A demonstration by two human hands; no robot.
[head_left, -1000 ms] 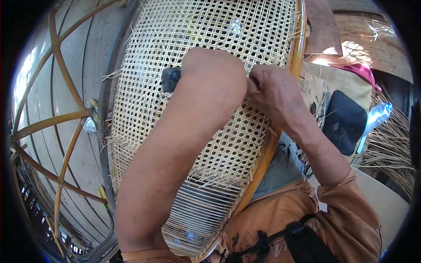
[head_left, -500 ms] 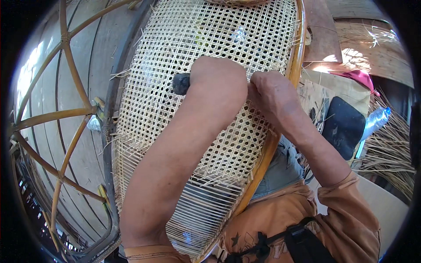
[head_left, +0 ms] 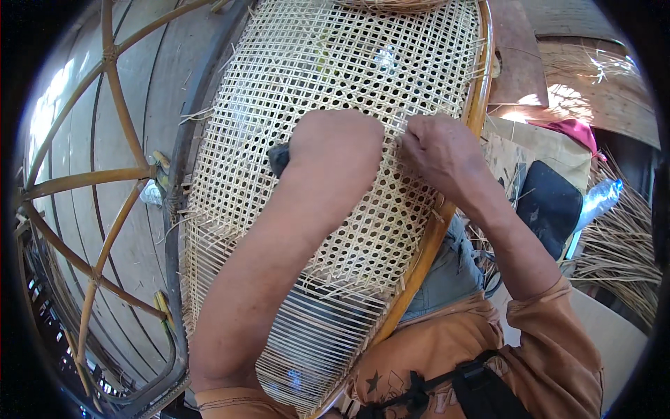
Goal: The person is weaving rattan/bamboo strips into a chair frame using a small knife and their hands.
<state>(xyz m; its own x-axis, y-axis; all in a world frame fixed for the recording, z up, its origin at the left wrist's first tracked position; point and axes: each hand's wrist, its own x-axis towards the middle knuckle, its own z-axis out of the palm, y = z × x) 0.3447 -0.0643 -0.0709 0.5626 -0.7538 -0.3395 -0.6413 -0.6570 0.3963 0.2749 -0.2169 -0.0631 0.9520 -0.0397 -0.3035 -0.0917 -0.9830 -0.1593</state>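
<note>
One open-weave cane panel (head_left: 366,234), strung within a wooden frame (head_left: 419,271).
Left hand (head_left: 338,145), over the panel: fist round a black handle (head_left: 278,159), seemingly for force; right hand (head_left: 444,152) just beside, knuckles bent, anything held cannot be told, perhaps steadying the panel.

Weave (head_left: 349,84): pale, flat cane strips, interlaced in an open lattice with regular dark holes. The panel is long and lies face up. Its lower edge is unfinished, with uneven strip ends projecting over the bare section; loose ends also protrude along the left side. Strands (head_left: 314,342): thin, closely spaced, parallel, running crosswise below the lattice, without interlacing. Rail (head_left: 417,276): glossy, golden brown, gently curved, bordering the panel on the right. Tool (head_left: 278,159): blunt, blackish end visible over the weave, left of centre; remainder hidden.
</note>
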